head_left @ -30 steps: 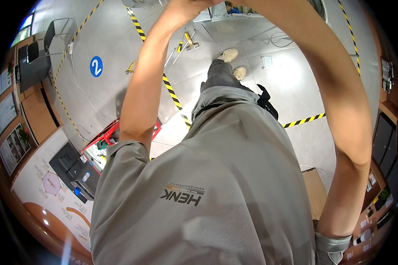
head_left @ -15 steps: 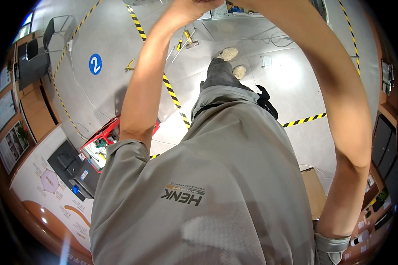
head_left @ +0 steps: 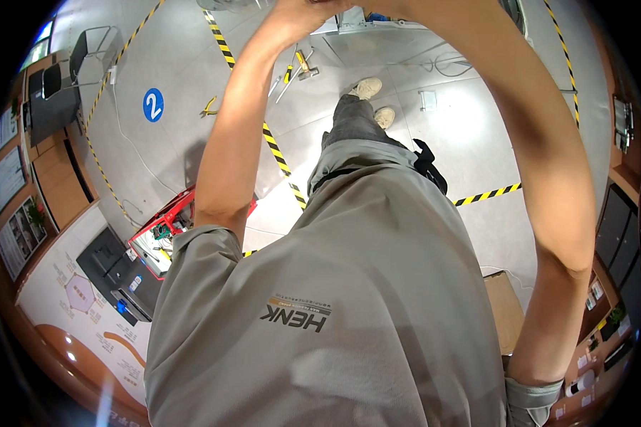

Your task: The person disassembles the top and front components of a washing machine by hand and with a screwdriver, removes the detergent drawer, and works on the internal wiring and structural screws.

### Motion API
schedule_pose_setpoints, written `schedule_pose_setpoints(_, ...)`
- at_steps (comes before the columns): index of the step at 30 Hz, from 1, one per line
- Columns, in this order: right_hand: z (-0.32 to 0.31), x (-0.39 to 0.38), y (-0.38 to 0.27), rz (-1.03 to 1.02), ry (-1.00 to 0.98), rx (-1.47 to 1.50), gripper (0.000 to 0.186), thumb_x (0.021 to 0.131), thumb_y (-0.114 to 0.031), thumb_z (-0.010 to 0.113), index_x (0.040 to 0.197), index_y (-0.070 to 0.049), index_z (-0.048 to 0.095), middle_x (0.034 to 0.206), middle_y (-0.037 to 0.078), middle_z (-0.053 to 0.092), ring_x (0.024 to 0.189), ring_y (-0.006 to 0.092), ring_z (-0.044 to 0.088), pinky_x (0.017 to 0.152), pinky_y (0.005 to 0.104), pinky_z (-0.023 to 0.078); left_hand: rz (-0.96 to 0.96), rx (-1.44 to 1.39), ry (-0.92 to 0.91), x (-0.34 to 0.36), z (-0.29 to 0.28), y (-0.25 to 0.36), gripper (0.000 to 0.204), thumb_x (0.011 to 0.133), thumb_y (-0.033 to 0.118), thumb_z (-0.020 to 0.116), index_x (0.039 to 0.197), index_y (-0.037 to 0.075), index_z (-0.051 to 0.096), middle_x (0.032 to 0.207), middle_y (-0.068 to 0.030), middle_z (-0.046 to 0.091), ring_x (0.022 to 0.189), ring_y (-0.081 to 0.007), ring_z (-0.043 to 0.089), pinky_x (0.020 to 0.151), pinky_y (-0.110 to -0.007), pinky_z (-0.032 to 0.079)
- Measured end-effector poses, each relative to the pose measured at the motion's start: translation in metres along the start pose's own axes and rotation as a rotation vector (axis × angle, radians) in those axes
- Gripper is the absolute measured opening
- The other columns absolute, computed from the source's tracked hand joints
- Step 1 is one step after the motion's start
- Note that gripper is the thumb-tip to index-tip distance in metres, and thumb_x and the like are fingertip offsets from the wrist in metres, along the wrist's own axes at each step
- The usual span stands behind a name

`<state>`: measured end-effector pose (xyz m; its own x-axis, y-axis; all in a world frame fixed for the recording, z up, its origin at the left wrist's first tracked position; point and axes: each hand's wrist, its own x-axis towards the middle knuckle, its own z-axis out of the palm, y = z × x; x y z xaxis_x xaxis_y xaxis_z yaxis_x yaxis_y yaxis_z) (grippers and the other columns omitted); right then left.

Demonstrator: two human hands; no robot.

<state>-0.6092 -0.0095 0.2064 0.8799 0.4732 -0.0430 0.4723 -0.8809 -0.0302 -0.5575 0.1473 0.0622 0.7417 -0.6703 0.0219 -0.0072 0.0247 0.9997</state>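
Note:
Both of my arms reach up to the top edge. My left hand (head_left: 313, 13) has its fingers curled at that edge, and whatever is in them is too hidden to make out. My right hand (head_left: 384, 7) is mostly cut off there, so its fingers cannot be read. Close to both hands is a metal appliance body (head_left: 377, 23) with parts inside. On the floor below lie a hammer (head_left: 307, 72), a yellow-handled screwdriver (head_left: 289, 72), long metal tools and yellow pliers (head_left: 208, 110).
A red-framed tool cart (head_left: 153, 245) stands at my left, beside a black machine (head_left: 110, 270). A chair (head_left: 53, 82) is farther left. Yellow-black tape (head_left: 488, 193) marks the floor. Cables lie near the appliance, and a cardboard sheet (head_left: 502, 306) lies at my right.
My right arm has shifted very slightly to the left. My left arm and the floor items look the same.

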Motion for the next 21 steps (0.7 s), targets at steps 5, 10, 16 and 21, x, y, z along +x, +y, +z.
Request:
schedule_pose_setpoints(5,0.006,-0.001,0.001,-0.044,0.093,-0.042,0.021,0.081,-0.021,0.062,0.088,-0.002,0.069,0.086,0.017,0.069,0.084,0.0318,0.067,0.074,0.0405,0.052,0.074,0.307,-0.065,0.002,-0.006,0.000,0.021,0.081,-0.006,0.062,0.101,-0.002,0.066,0.099,-0.0048,0.069,0.091,-0.0135,0.062,0.083,-0.029,0.048)
schedule_pose_setpoints(10,0.000,0.010,0.000,0.068,-0.048,-0.124,0.020,0.077,-0.022,0.067,0.081,-0.004,0.071,0.085,0.016,0.069,0.084,0.0313,0.068,0.074,0.0398,0.053,0.004,0.076,-0.119,0.003,0.001,0.009,0.022,0.080,-0.007,0.062,0.102,-0.002,0.065,0.097,-0.0034,0.068,0.087,-0.0118,0.061,0.077,-0.027,0.048)
schedule_pose_setpoints(16,0.000,0.000,0.001,-0.036,0.071,-0.068,0.027,0.075,-0.028,0.070,0.085,-0.003,0.070,0.086,0.016,0.069,0.083,0.0311,0.067,0.073,0.0406,0.053,0.034,0.260,-0.071,0.001,-0.002,0.002,0.018,0.082,-0.008,0.059,0.098,-0.002,0.065,0.091,-0.0027,0.067,0.083,-0.0090,0.058,0.073,-0.025,0.047)
schedule_pose_setpoints(21,0.008,0.008,0.003,0.041,-0.004,-0.026,0.027,0.079,-0.028,0.066,0.087,-0.003,0.069,0.085,0.016,0.069,0.082,0.0324,0.067,0.072,0.0416,0.053,0.028,-0.004,0.124,0.000,0.015,0.003,0.013,0.082,-0.007,0.060,0.091,-0.002,0.067,0.087,-0.0025,0.068,0.080,-0.0098,0.059,0.071,-0.026,0.047)
